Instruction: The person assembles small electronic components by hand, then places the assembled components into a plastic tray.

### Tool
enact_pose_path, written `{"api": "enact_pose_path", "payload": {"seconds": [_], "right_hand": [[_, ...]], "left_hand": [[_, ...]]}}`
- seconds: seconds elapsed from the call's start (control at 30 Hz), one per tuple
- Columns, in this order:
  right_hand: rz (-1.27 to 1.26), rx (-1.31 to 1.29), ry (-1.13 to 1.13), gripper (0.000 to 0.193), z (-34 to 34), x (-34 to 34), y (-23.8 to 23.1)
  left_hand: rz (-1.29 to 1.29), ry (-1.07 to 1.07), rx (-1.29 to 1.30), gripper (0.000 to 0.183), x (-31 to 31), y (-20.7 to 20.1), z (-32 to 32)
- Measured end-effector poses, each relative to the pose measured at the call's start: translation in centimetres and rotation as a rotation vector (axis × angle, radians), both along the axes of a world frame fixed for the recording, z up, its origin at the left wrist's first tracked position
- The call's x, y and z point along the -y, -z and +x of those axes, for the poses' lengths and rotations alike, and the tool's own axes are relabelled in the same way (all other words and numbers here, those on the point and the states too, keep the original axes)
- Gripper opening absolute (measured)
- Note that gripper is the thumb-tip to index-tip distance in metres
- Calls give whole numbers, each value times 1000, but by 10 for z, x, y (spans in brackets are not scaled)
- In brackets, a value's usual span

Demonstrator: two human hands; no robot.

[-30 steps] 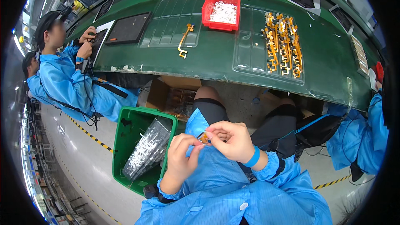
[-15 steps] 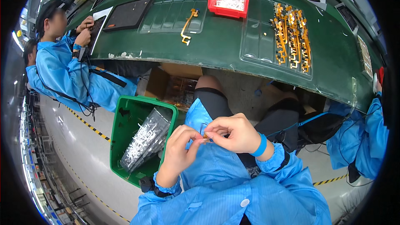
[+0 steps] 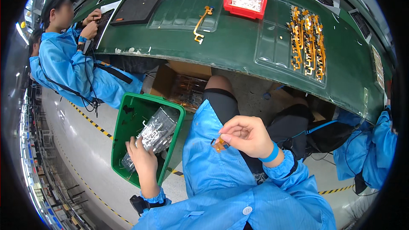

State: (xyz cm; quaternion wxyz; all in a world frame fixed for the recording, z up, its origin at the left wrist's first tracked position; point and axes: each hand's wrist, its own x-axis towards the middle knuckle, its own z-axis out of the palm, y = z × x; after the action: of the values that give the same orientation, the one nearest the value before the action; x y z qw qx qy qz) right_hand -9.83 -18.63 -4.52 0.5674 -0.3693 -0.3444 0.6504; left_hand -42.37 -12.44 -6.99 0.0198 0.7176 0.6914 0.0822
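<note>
My right hand pinches a small orange flex cable between thumb and fingertips, above the blue gown over my lap. A dark part shows at the flex cable's edge. My left hand reaches over the green bin, its fingers stretched and apart, with nothing seen in them. Beneath its fingertips, the bin contains clear plastic trays and loose white strips. Whether the fingers touch them I cannot tell.
On the green table, a red bin holds white pieces. To its right, several flex cables lie on a clear tray; a single one lies left. A cardboard box stands below. A co-worker sits at left.
My left hand has left the flex cable and moved left and down over the green bin, its fingers opening. My right hand keeps the flex cable, which now shows more fully.
</note>
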Motion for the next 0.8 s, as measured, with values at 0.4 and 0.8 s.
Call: {"api": "enact_pose_path", "payload": {"seconds": [0.4, 0.8], "right_hand": [[56, -101, 12, 16, 30, 24, 2], [-95, -18, -257, 18, 69, 60, -1]], "left_hand": [[-1018, 556, 1485, 24, 14, -13, 118], [-1033, 889, 1103, 18, -5, -50, 194]]}}
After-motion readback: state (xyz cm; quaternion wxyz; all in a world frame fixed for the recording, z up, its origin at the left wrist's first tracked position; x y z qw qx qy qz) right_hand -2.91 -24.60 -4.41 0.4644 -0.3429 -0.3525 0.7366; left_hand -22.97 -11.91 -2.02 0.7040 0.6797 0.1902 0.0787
